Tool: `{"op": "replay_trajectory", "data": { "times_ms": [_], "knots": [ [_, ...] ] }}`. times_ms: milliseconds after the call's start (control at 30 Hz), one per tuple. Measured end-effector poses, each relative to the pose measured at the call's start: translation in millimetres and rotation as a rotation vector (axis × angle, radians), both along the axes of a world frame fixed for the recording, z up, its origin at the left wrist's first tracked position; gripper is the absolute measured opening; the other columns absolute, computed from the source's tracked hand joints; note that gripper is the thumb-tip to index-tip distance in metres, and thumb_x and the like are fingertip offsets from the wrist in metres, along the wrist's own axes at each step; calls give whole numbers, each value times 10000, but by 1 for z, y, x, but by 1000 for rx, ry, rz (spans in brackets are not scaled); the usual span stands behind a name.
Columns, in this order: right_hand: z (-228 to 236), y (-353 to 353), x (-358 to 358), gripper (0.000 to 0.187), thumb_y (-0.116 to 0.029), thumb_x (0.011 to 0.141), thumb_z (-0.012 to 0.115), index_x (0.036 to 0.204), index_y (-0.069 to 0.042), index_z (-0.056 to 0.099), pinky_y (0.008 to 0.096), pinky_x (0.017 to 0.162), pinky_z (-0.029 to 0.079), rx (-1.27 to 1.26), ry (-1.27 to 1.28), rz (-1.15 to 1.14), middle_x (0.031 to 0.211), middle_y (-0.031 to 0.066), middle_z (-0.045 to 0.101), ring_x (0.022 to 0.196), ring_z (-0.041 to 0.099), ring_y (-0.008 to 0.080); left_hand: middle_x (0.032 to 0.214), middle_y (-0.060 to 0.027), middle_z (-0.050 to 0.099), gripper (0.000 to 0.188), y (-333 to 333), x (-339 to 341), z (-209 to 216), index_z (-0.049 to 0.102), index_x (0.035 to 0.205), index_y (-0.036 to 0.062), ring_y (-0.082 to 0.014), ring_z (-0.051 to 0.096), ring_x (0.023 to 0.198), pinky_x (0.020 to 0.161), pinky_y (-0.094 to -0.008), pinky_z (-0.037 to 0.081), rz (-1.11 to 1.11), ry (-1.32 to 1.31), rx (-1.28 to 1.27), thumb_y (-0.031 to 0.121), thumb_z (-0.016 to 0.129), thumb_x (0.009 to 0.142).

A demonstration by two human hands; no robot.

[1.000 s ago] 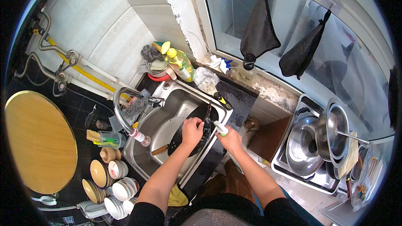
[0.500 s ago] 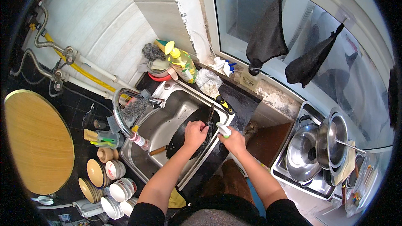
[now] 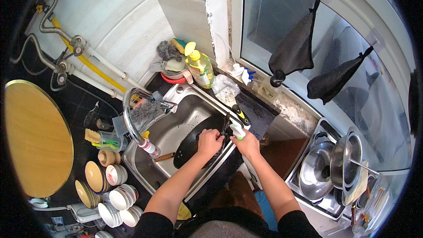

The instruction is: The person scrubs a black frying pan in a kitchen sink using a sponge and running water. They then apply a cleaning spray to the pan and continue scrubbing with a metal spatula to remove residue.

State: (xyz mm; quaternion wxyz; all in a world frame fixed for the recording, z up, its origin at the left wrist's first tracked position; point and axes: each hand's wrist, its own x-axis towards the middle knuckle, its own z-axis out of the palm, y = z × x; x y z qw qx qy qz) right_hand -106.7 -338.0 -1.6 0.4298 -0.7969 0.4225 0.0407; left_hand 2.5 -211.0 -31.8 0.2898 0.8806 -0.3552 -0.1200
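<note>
A black pan with a wooden handle lies tilted in the steel sink. My left hand is over the pan's right side, its fingers closed around the lower end of a dark, rough strip; whether the strip belongs to the pan I cannot tell. Just right of the sink's edge, my right hand grips a white spray bottle by its neck, below the trigger head. The bottle's nozzle points toward the pan, and its body hangs partly hidden under my hand.
A curved faucet arches over the sink's left side. Stacked bowls crowd the lower left. Behind the sink stand a yellow soap bottle and a black-and-yellow-handled scraper. Pots rest on the stove at right.
The whole view has shifted slightly. My right hand has tilted the spray bottle, so its head stands higher and more of its body shows. My left hand keeps its hold on the strip.
</note>
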Motion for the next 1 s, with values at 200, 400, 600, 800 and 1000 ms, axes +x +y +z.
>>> {"op": "replay_trajectory", "data": {
  "times_ms": [200,400,600,800,1000],
  "knots": [
    [-12,-3,-1,616,-441,713,702,1171,-45,590,407,836,481,22,-6,-11,1001,199,656,971,619,348,672,-122,593,205,-3,2,-3,593,685,23,-321,559,714,641,-425,459,8,12,-16,170,736,698],
    [-14,-6,1,657,-458,705,705,1191,-34,579,399,840,484,34,-6,-11,1011,207,653,977,621,342,771,-124,597,194,-10,4,-6,601,768,34,-324,560,811,722,-422,456,30,51,5,154,733,692],
    [-15,-12,2,654,-455,711,704,1200,-39,576,396,838,489,32,19,27,1022,203,654,978,624,340,873,-114,592,230,-25,4,-3,605,846,51,-324,550,892,792,-413,454,94,72,-53,129,740,676],
    [-15,-16,1,588,-449,721,700,1157,-66,599,399,819,490,32,-9,4,1000,179,663,954,632,333,819,-104,570,226,-31,2,-8,574,789,59,-312,548,858,757,-409,451,148,94,-37,103,752,657],
    [-3,-30,15,408,-386,705,747,981,-97,662,336,735,492,97,-16,4,832,94,687,743,670,219,782,-97,552,285,-10,-3,15,529,731,64,-312,541,802,714,-414,429,121,29,25,202,769,662]
  ]
}}
